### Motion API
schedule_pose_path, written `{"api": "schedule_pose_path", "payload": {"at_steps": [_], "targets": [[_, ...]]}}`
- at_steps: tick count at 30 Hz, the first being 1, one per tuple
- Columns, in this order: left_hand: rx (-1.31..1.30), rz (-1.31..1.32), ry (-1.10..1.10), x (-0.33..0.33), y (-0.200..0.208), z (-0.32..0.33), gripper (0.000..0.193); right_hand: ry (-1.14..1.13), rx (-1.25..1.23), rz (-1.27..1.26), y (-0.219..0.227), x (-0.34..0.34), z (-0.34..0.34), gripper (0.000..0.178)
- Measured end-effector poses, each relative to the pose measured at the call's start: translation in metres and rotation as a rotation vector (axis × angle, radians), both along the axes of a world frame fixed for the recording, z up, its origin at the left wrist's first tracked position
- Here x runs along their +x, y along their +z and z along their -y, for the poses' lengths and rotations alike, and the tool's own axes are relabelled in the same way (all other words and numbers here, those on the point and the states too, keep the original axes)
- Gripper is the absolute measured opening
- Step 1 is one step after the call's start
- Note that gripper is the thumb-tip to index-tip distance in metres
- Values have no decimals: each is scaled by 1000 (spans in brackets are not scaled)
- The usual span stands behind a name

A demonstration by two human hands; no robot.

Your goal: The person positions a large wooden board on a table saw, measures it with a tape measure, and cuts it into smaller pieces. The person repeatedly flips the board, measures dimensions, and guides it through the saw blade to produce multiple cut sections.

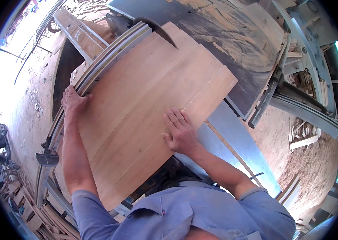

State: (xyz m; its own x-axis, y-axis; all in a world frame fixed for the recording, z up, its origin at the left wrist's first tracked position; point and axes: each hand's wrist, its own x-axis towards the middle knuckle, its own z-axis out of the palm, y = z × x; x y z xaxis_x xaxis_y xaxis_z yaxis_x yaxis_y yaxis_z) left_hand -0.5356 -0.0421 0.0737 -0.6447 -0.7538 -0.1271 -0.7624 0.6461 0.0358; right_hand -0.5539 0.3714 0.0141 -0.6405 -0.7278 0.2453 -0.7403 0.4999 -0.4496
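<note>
Panel held at the metal fence; step in hand judged to be alignment or feeding at the saw.
The pale brown wooden panel of joined planks [137, 96] lies flat in front of the person, its left far edge along the grooved silver metal fence [115, 50]. The left hand [74, 103] is spread at the fence, fingers over the rail, thumb toward the panel. The right hand [181, 131] rests palm down near the panel's right edge, fingers loosely together. At the far end, the dark curved metal blade or guard [159, 31] overhangs the panel; contact cannot be told. The dark, sawdust-strewn tabletop [225, 60] lies beyond. In this judgement, the next move calls for even pressure toward the fence, fingers clear of the curved metal.
</note>
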Motion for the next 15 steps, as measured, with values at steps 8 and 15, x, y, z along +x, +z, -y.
{"api": "schedule_pose_path", "payload": {"at_steps": [8,15], "targets": [[-27,-6,-8,-47,-16,112,89,17,-51,-17,1,-51,99,65],[4,-89,-36,-84,-31,214,93,15,-69,-5,0,-89,186,66]]}}
